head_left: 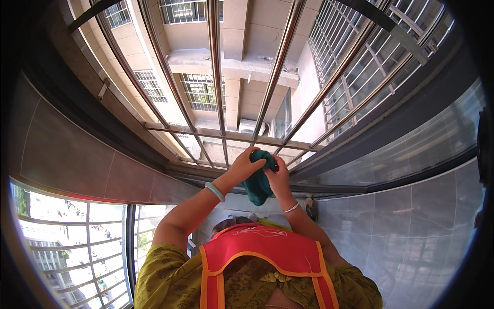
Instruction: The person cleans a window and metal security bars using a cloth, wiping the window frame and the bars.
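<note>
A dark green cloth hangs bunched between my two hands, in front of the barred window. My left hand has its fingers and thumb closed around the cloth's upper left part. On the right, my right hand pinches the cloth's upper right edge. The lower part of the cloth hangs free above my red apron with orange trim. Just beyond my hands runs the horizontal metal rail of the window bars. The fingertips are partly hidden by the cloth.
Upright metal bars stand beyond the window frame. A glass pane is at the right, above grey tiles. Brown wall tiles lie left, with another barred window below them. A building wall shows outside.
</note>
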Available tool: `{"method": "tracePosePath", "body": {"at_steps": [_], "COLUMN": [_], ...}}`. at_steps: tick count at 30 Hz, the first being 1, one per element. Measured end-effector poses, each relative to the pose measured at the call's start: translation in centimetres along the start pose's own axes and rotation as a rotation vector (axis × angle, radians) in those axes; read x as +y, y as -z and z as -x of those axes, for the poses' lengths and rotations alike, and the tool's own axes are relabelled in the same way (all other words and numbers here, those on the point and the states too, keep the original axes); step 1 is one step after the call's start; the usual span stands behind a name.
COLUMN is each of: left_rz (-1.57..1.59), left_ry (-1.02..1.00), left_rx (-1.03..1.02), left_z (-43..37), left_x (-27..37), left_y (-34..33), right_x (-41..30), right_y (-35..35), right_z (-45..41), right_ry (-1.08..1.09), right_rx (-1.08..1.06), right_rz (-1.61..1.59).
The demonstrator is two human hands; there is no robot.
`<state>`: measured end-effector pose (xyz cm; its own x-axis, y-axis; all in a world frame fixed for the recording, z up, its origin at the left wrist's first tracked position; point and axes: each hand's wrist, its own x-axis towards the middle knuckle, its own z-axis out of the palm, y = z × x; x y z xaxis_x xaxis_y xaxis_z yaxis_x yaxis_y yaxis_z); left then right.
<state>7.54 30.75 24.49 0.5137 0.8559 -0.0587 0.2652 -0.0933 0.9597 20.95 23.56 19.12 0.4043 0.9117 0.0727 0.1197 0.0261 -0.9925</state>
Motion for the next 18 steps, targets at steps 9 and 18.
{"method": "tracePosePath", "body": {"at_steps": [9,18], "left_rz": [-0.441,-0.246], "left_ry": [-0.260,-0.319], "left_rx": [0.330,0.255], "left_z": [-2.6,-2.5], "left_x": [0.2,-3.7], "left_y": [-3.9,-3.5], "right_x": [-1.9,2.9], "right_y": [-0.9,-2.9], "right_z": [-6.2,-10.2], "right_ry": [0.454,0.532], "right_rx": [0.080,0.085], "right_rz": [0.786,1.032]}}
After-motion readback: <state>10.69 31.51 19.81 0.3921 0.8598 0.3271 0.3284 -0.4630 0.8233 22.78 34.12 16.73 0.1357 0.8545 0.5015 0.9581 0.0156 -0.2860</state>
